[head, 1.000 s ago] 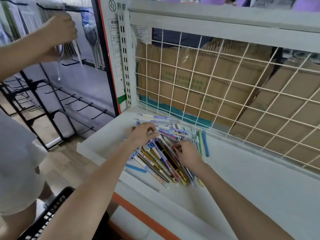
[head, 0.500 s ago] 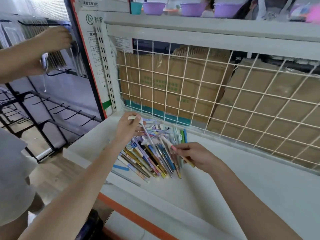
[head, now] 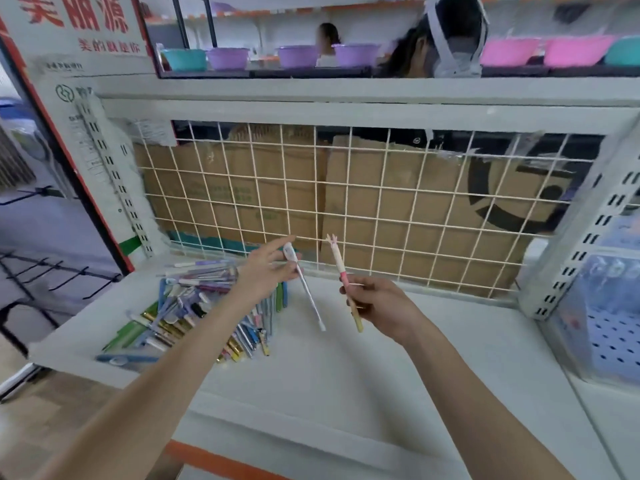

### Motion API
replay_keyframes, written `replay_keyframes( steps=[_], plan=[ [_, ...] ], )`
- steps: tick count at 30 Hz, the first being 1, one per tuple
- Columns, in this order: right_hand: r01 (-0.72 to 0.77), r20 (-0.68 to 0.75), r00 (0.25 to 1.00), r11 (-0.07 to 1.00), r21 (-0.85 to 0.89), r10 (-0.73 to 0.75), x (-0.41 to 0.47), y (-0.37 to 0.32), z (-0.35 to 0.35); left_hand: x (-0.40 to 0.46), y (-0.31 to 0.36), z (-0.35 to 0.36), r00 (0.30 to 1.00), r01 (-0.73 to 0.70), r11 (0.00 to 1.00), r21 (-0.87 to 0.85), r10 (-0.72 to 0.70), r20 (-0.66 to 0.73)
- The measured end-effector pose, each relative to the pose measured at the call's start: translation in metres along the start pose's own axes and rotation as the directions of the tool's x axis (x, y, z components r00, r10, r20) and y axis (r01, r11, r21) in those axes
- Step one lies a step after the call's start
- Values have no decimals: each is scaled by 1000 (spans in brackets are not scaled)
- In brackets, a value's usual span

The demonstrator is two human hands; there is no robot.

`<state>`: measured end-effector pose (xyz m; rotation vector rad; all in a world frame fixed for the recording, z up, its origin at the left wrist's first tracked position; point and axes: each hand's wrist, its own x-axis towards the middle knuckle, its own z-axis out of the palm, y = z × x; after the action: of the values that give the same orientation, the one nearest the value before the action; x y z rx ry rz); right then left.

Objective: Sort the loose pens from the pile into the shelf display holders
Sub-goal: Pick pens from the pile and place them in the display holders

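Note:
A pile of loose pens [head: 194,313] in many colours lies on the left part of the white shelf [head: 346,382]. My left hand [head: 265,271] is raised just right of the pile and pinches a white pen [head: 304,285], whose tip slants down to the right. My right hand [head: 377,306] holds a pink and tan pen [head: 341,268] nearly upright, its decorated top pointing up in front of the wire grid. Both pens are off the shelf. A clear holder with blue perforated trays [head: 602,320] stands at the far right.
A white wire grid [head: 346,209] with cardboard behind it backs the shelf. A slotted metal upright [head: 585,237] stands at the right. Coloured basins [head: 298,55] line the upper shelf, with people behind them. Black hook racks [head: 52,275] are at the left.
Both hands have lifted from the pile, each with a pen, and moved right. The view has swung up and to the right, and the other person's arm at the left is gone.

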<state>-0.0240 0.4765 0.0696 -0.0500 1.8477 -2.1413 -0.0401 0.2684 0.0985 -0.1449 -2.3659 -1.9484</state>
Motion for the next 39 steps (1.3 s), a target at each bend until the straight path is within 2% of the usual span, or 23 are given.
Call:
replay_keyframes(
  steps=[12,16,21,30,34,39],
  plan=[
    [114,-271,958,991,65,-92,-104,-2,-174,-15,36,199,983,-104,994,-28,107,150],
    [147,-372,921,988,56,-116,-147,0,-231,-25,51,281,944,-157,986,-56,167,284],
    [140,-478,872,989,41,-104,-187,4,-284,-47,55,352,898,-228,970,-81,241,367],
    [128,-562,817,991,-39,-128,-209,14,-299,-45,65,389,874,-253,959,-126,283,396],
    [114,-588,800,992,-51,-122,-207,17,-306,-38,62,397,880,-249,948,-198,306,363],
    [150,-612,777,988,-49,-148,-198,20,-313,-37,51,396,896,-251,947,-198,305,322]
  ],
)
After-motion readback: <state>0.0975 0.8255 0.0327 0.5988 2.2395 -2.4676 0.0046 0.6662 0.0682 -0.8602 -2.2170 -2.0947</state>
